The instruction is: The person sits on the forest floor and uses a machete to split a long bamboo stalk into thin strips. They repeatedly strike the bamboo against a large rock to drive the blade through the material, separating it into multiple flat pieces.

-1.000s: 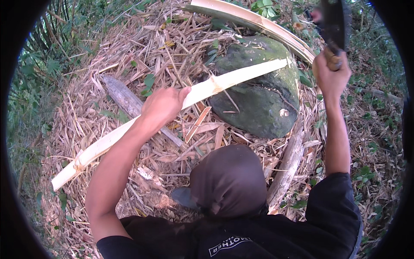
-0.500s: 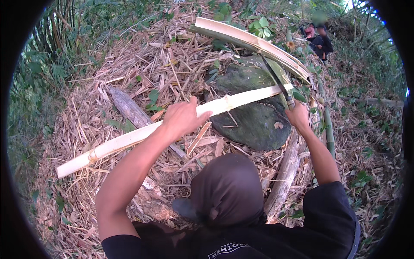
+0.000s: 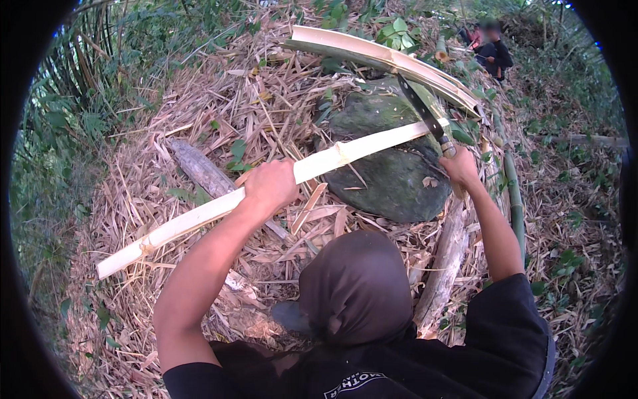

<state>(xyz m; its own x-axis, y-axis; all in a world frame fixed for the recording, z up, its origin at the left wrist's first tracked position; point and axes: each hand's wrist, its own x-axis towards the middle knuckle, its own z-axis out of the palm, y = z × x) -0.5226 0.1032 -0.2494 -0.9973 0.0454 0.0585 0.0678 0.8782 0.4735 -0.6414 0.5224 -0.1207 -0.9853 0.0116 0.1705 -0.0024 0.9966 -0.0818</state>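
Note:
A long, pale split bamboo strip (image 3: 352, 150) runs from the lower left up onto a mossy dark rock (image 3: 392, 189). My left hand (image 3: 271, 186) is wrapped around its middle, knuckles up. My right hand (image 3: 460, 164) grips the handle of a machete (image 3: 419, 106). The dark blade points up and to the left, crossing the strip's far right end above the rock. Whether its edge touches the strip, I cannot tell. The strip's other end hangs over dry leaf litter.
Beyond the rock lies a larger split bamboo piece (image 3: 392, 61). Weathered logs lie left (image 3: 199, 166) and right (image 3: 440, 266), and a green bamboo pole (image 3: 514, 199) farther right. My cloth-covered bent knee (image 3: 355, 286) is in front. A person in dark clothes (image 3: 493, 54) sits at the far right.
My left hand has closed more fully around the strip, its thumb no longer stretched out. The machete has turned, showing more of its blade's flat side. The strip's right end sits slightly higher.

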